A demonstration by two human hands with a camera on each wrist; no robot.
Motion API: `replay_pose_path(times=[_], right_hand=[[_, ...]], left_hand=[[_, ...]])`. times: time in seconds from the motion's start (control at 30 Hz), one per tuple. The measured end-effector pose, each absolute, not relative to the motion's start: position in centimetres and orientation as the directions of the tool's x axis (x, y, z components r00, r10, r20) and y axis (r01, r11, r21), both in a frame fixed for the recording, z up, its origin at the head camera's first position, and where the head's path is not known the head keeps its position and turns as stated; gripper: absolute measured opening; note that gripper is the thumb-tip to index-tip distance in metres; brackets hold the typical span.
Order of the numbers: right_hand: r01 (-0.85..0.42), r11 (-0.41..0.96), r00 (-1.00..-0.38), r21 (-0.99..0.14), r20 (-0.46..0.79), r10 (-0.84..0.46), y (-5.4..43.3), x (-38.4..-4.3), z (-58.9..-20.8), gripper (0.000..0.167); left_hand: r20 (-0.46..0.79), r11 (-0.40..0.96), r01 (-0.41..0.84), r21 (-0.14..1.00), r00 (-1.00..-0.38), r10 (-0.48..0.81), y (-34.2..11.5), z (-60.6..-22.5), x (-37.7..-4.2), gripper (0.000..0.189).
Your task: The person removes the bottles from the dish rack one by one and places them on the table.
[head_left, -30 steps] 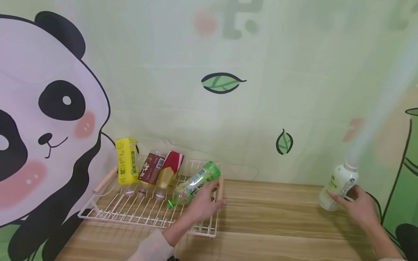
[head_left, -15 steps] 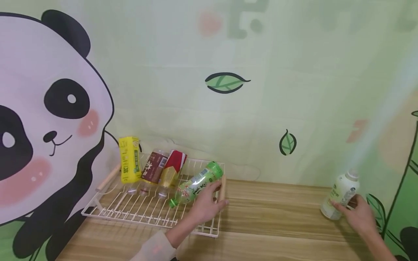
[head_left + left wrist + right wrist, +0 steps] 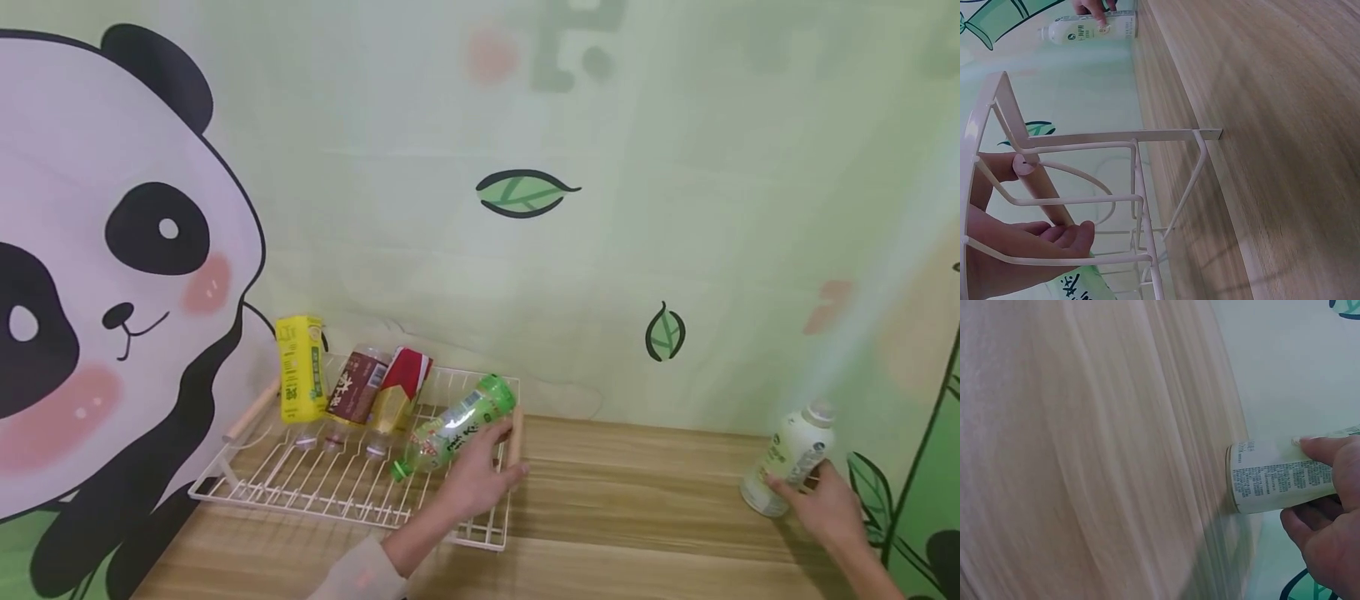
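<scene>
Fingers (image 3: 1297,530) round a white bottle (image 3: 1280,479)

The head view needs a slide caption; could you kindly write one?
Left hand holding the wooden handle of a wire rack bearing bottles, right hand gripping a white bottle.

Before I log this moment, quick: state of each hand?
Left hand: gripping the wooden handle.
Right hand: holding the white bottle.
</scene>
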State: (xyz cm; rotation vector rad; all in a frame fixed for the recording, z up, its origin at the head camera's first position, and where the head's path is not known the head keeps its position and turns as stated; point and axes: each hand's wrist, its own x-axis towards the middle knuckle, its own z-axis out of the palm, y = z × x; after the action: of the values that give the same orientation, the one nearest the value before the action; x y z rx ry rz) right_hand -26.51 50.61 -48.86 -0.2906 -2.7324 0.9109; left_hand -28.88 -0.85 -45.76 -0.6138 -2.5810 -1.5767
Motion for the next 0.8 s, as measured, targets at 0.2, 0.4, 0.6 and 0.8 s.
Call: replay_pose_path(times=[0.2, 0.4, 0.6, 0.8], right_hand=[[0.123, 0.802, -0.939, -0.584, 0.194, 0.285, 50.44, -26.47, -49.28, 0.078], [0.098, 0.822, -0.942, -0.562, 0.215, 0.259, 50.18, -26.70, -49.58, 0.075], [0.104, 0.839, -0.954, -0.535, 0.184, 0.236, 50.21, -26.83, -49.32, 0.078], [0.105, 0.841, -0.966, -0.530, 0.145, 0.212, 50.58, -26.85, -49.12, 0.078]], left_hand=[[0.265, 0.398, 0.377, 0.836, -0.914, 0.309, -0.84, -45.74, -28.75, 0.073], [0.256, 0.418, 0.368, 0.831, -0.919, 0.300, -0.94, -45.74, -28.84, 0.073], [0.269, 0.420, 0.383, 0.823, -0.913, 0.306, -1.01, -45.67, -28.93, 0.072], [0.264, 0.419, 0.379, 0.825, -0.914, 0.307, -0.99, -45.85, -29.03, 0.072]])
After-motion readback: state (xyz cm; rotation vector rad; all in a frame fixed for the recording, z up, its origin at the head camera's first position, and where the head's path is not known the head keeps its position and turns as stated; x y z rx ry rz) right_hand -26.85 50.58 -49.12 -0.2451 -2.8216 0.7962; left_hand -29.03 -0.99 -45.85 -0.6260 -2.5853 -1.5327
